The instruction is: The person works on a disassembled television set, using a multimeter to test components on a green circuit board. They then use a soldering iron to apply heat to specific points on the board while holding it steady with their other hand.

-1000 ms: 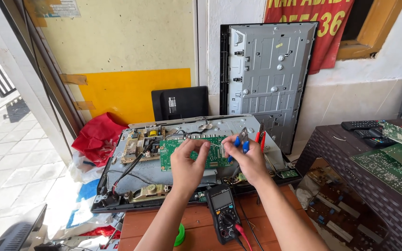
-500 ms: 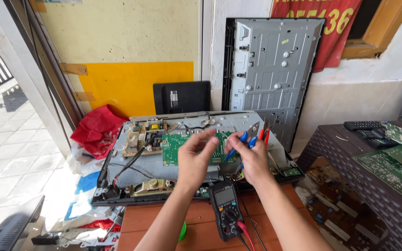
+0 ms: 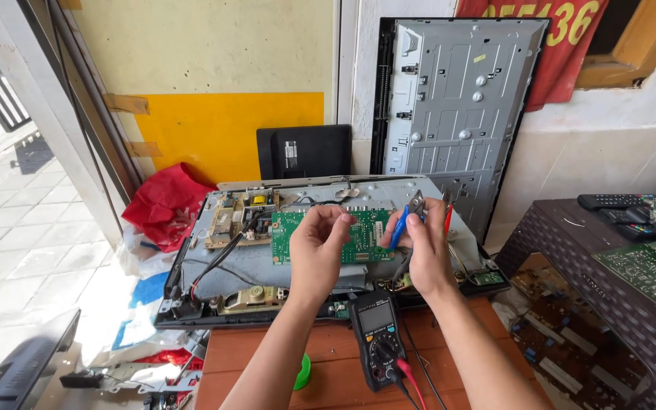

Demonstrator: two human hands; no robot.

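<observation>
My left hand (image 3: 319,244) is raised over an opened flat-screen television (image 3: 214,273) lying back-up, its fingertips pinched on something too small to make out. My right hand (image 3: 423,247) grips blue-handled pliers (image 3: 404,220) with the jaws pointing up; a red-tipped probe (image 3: 447,216) sticks up beside that hand. Behind both hands lies a green circuit board (image 3: 288,235) fixed to the television's metal back. A dark multimeter (image 3: 377,342) with red and black leads rests on the wooden table (image 3: 244,372) just below my wrists.
A beige power board (image 3: 233,216) sits left of the green board. A grey metal television back panel (image 3: 457,99) leans on the wall. A red cloth (image 3: 165,205) lies at left. A dark wicker stand (image 3: 594,296) at right carries remotes and circuit boards.
Both hands have risen slightly and come closer together over the green board. The camera has tilted and moved a little nearer.
</observation>
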